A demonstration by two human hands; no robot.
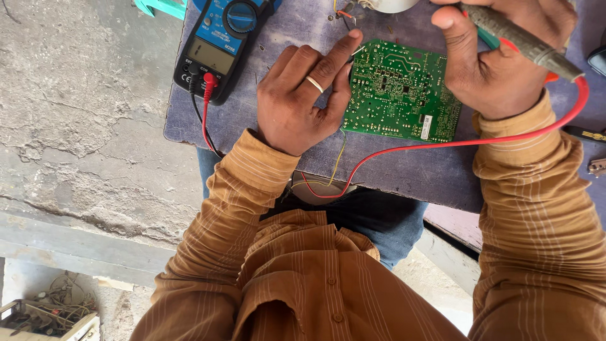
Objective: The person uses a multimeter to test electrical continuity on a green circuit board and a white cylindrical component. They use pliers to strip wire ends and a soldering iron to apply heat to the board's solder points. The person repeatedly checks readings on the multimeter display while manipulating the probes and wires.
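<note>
L hand (pixel 303 101) is lying flat, fingers released, touching green rectangular circuit board (pixel 401 91) on purple bench (pixel 410 170); R hand (pixel 505 60) fingers are grasping grey probe w/ red lead (pixel 524 43).

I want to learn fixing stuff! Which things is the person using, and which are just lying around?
In use: green circuit board, red-wired probe in right hand, blue multimeter, left hand.
Lying about: box of tangled wires, turquoise object.
</note>
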